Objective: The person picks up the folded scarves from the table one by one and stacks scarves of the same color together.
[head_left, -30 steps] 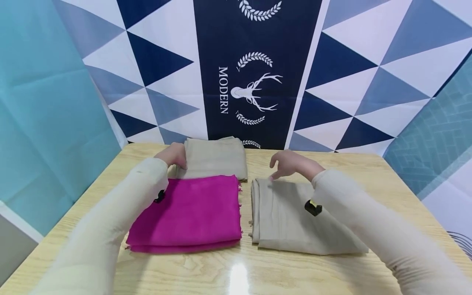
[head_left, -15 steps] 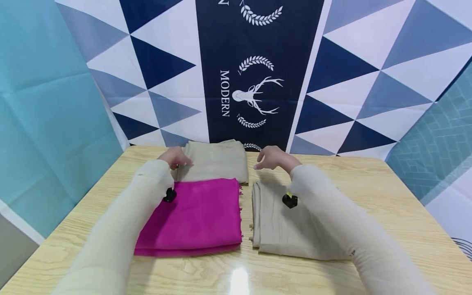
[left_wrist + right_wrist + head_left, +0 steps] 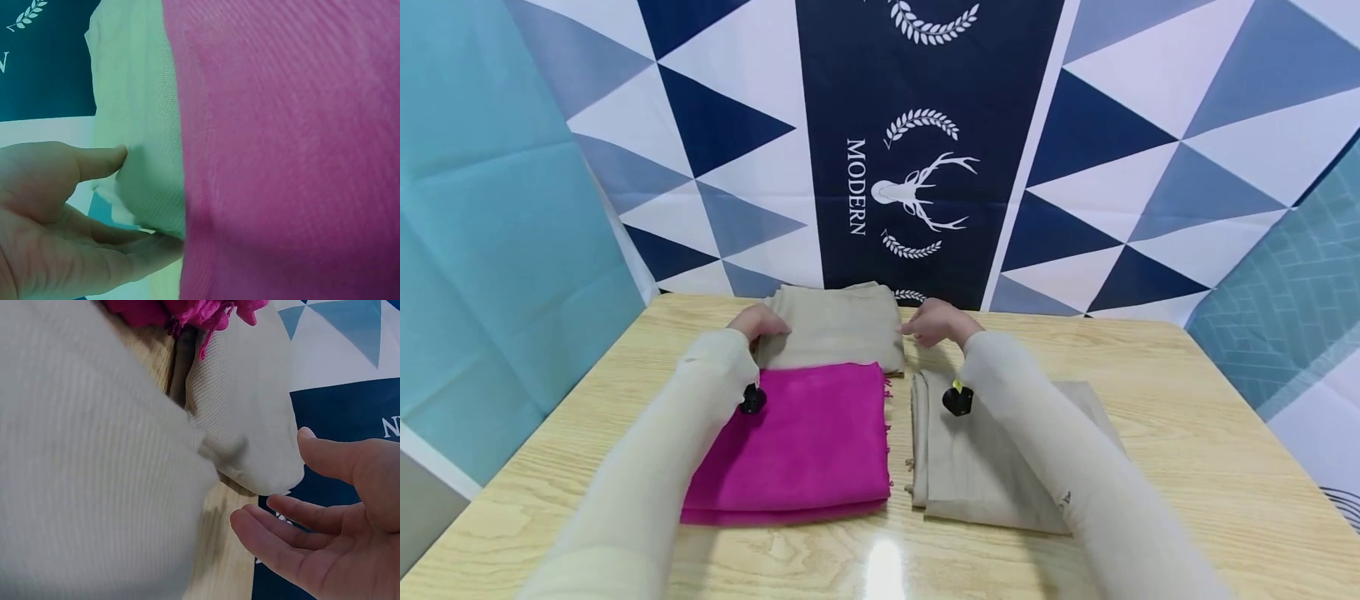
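At the back of the table lies a folded beige scarf (image 3: 838,325). My left hand (image 3: 762,321) pinches its left edge, thumb on top and fingers tucked at the underside, as the left wrist view shows. My right hand (image 3: 936,321) is at the scarf's right edge; in the right wrist view its thumb (image 3: 328,453) comes close to the cloth, with the fingers spread apart below. In front of the back scarf lies a folded magenta scarf (image 3: 812,442) with fringe along its right side. Another folded beige scarf (image 3: 977,475) lies under my right forearm.
The wooden table (image 3: 1180,417) carries all three folded scarves. A patterned cloth backdrop (image 3: 917,150) with triangles and a deer head rises right behind the back scarf. Turquoise panels (image 3: 497,208) stand at the left, with a tiled blue one at the right.
My right hand has moved left and away from the front beige scarf to the back scarf's right edge. The left hand has shifted slightly right along the back scarf's left edge.
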{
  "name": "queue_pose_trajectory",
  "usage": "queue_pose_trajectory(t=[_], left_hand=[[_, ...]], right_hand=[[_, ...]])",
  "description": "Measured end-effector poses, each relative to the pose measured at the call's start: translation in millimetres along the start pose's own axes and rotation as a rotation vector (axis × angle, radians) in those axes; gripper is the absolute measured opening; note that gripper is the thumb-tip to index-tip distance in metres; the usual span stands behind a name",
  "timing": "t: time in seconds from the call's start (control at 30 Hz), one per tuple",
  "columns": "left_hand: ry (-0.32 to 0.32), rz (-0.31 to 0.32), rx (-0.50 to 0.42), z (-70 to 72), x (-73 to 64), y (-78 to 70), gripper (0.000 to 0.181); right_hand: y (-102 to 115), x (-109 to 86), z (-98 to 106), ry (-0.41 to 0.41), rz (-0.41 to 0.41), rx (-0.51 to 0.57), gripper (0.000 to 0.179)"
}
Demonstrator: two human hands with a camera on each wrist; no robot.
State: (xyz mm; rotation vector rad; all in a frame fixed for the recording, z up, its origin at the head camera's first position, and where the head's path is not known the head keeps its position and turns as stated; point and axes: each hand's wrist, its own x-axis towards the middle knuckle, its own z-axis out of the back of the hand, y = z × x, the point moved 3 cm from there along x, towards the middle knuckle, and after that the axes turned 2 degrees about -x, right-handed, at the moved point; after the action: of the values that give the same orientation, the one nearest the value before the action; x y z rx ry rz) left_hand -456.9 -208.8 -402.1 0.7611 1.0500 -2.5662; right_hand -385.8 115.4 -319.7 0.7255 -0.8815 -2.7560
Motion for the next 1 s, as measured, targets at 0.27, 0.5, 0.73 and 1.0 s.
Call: queue_pose_trajectory(t=[0.27,0.5,0.73,1.0], left_hand=[[-0.023,-0.036,-0.116,-11.6,-85.6,-28.4,0.065],[0.020,-0.070,-0.206,-0.8,-10.5,-2.4,0.074],[-0.007,-0.052,-0.247,-7.1,-51.7,-14.6,0.066],[0.043,-0.034,-0.402,-14.2,-79.6,-21.4,0.064]], right_hand=[[-9.4,12.2,-6.4,0.033,-0.090,0.259,0.027],[-6.9,15.8,-9.1,0.085,-0.140,0.363,0.048],[-37.9,71.7,-16.8,0.155,-0.178,0.508,0.067],[-98.8,183.4,-35.9,0.161,-0.183,0.627,0.051]])
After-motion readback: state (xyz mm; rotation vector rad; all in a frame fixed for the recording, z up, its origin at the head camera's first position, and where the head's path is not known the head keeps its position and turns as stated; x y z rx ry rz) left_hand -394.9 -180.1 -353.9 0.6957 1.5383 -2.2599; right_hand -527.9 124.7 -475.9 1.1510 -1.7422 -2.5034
